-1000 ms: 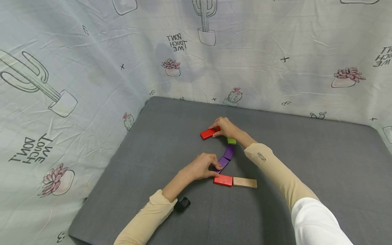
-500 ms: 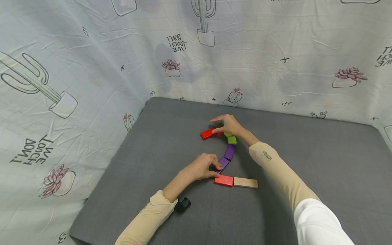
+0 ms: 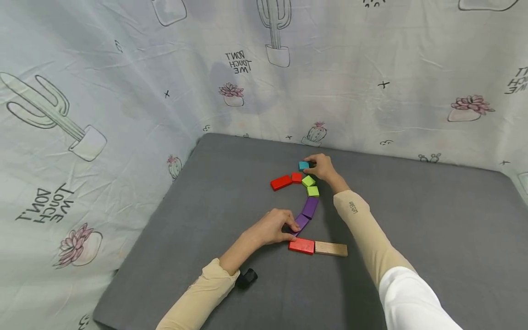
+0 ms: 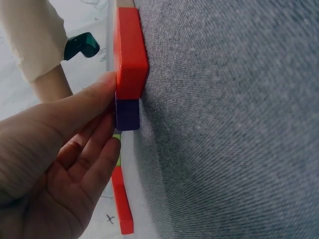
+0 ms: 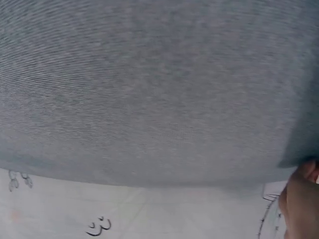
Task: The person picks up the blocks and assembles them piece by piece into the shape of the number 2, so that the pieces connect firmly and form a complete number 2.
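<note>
A teal block (image 3: 303,166) lies at the far end of a curved row, and my right hand (image 3: 323,167) pinches its right end between thumb and fingers. My left hand (image 3: 273,226) holds the near purple block (image 3: 302,222), its thumb against the near red block (image 3: 301,246) in the left wrist view. Beyond it along the curve come a second purple block (image 3: 310,207), two green blocks (image 3: 313,191), a small red block (image 3: 296,178) and a long red block (image 3: 281,183). The right wrist view shows only part of the right hand (image 5: 303,201); the teal block is hidden there.
A plain wooden block (image 3: 331,249) lies end to end with the near red block. A black object (image 3: 248,277) is by the left forearm. The grey table (image 3: 222,183) ends at a patterned cloth (image 3: 350,68) behind and to the left.
My right hand has let go of the small red block and moved back and right to the teal block. Both green blocks now show fully. The left hand stays on the purple block.
</note>
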`<state>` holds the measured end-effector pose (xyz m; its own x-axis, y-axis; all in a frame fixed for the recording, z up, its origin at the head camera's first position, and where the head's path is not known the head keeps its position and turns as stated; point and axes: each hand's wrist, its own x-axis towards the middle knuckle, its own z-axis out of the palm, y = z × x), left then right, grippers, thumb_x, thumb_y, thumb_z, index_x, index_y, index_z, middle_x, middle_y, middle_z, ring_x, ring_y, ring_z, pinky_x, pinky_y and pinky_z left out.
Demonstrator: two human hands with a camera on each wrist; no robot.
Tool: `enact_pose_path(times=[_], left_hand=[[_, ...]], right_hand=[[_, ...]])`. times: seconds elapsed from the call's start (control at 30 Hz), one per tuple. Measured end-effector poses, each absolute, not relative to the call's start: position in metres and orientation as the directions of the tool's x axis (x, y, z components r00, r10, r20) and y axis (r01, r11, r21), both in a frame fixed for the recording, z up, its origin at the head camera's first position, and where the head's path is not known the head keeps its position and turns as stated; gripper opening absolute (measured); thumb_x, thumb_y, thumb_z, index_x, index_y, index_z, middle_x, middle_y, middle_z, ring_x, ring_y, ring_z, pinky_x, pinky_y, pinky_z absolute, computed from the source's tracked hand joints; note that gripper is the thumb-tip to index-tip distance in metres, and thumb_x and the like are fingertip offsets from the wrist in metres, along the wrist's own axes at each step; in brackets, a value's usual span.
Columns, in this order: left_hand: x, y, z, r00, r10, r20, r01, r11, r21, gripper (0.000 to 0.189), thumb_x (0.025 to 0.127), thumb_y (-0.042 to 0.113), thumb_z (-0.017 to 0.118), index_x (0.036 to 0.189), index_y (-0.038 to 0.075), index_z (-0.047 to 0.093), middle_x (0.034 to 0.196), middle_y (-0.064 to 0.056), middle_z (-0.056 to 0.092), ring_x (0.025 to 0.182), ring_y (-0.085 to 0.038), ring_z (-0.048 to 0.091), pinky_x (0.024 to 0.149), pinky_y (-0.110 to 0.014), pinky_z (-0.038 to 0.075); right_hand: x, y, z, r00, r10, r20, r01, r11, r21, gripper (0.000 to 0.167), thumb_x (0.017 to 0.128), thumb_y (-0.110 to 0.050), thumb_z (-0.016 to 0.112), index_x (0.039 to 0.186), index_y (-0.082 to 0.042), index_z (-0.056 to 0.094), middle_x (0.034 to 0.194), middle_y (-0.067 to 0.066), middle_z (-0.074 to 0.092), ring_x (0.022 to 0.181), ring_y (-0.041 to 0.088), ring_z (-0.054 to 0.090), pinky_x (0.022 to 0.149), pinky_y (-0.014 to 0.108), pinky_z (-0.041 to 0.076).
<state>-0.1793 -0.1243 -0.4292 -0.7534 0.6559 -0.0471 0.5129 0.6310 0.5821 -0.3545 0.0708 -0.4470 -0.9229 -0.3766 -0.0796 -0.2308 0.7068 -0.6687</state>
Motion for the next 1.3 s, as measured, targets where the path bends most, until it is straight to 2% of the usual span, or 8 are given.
enact_pose_path(times=[0.23,0.43,0.6,0.8,1.07,1.3], left_hand=[[-0.179,-0.125,-0.433,-0.741,0.671,-0.029,0.531,0.612,0.586,0.024,0.078,0.019,0.081,0.100,0.010,0.077,0.092,0.001,0.065,0.090,-0.011,0.063,0.082,-0.022,0.049],[-0.181,-0.129,-0.435,-0.736,0.676,0.001,0.554,0.602,0.575,0.023,0.077,0.018,0.081,0.099,0.010,0.077,0.092,0.001,0.066,0.090,-0.011,0.063,0.083,-0.023,0.049],[-0.182,-0.130,-0.435,-0.737,0.676,-0.001,0.554,0.604,0.572,0.023,0.078,0.018,0.081,0.099,0.011,0.077,0.092,0.001,0.066,0.091,-0.011,0.063,0.083,-0.025,0.049],[-0.181,-0.126,-0.435,-0.734,0.679,-0.016,0.544,0.602,0.584,0.023,0.078,0.017,0.081,0.100,0.009,0.077,0.093,0.001,0.066,0.092,-0.011,0.063,0.085,-0.025,0.049],[-0.179,-0.128,-0.437,-0.734,0.679,-0.004,0.552,0.601,0.578,0.023,0.077,0.015,0.081,0.099,0.008,0.077,0.091,0.002,0.065,0.090,-0.011,0.063,0.083,-0.024,0.050],[-0.178,-0.126,-0.435,-0.745,0.666,-0.028,0.528,0.616,0.585,0.022,0.078,0.017,0.081,0.099,0.010,0.077,0.093,0.002,0.065,0.092,-0.012,0.062,0.085,-0.027,0.049]], right_hand=[[-0.354,0.087,-0.450,-0.964,-0.265,0.016,-0.202,0.692,-0.693,0.035,0.085,-0.011,0.073,0.114,0.007,0.065,0.109,0.026,0.065,0.100,0.037,0.060,0.082,0.045,0.050],[-0.354,0.097,-0.437,-0.983,-0.160,0.085,-0.167,0.613,-0.772,0.036,0.084,-0.019,0.075,0.110,0.005,0.069,0.098,0.022,0.068,0.086,0.030,0.063,0.066,0.027,0.048],[-0.351,0.099,-0.428,-0.987,-0.133,0.086,-0.150,0.609,-0.779,0.036,0.083,-0.021,0.076,0.108,0.003,0.070,0.097,0.021,0.068,0.085,0.026,0.062,0.064,0.023,0.046],[-0.346,0.092,-0.417,-0.981,-0.174,0.090,-0.179,0.605,-0.776,0.034,0.082,-0.018,0.077,0.107,0.004,0.070,0.097,0.021,0.069,0.085,0.026,0.062,0.067,0.025,0.048],[-0.337,0.052,-0.396,-0.944,-0.310,0.116,-0.272,0.528,-0.804,0.032,0.081,-0.015,0.078,0.106,0.003,0.070,0.096,0.019,0.069,0.086,0.028,0.064,0.076,0.036,0.052],[-0.320,0.022,-0.390,-0.904,-0.406,0.133,-0.334,0.477,-0.813,0.031,0.079,-0.012,0.079,0.106,0.002,0.071,0.096,0.017,0.069,0.086,0.027,0.064,0.079,0.036,0.052]])
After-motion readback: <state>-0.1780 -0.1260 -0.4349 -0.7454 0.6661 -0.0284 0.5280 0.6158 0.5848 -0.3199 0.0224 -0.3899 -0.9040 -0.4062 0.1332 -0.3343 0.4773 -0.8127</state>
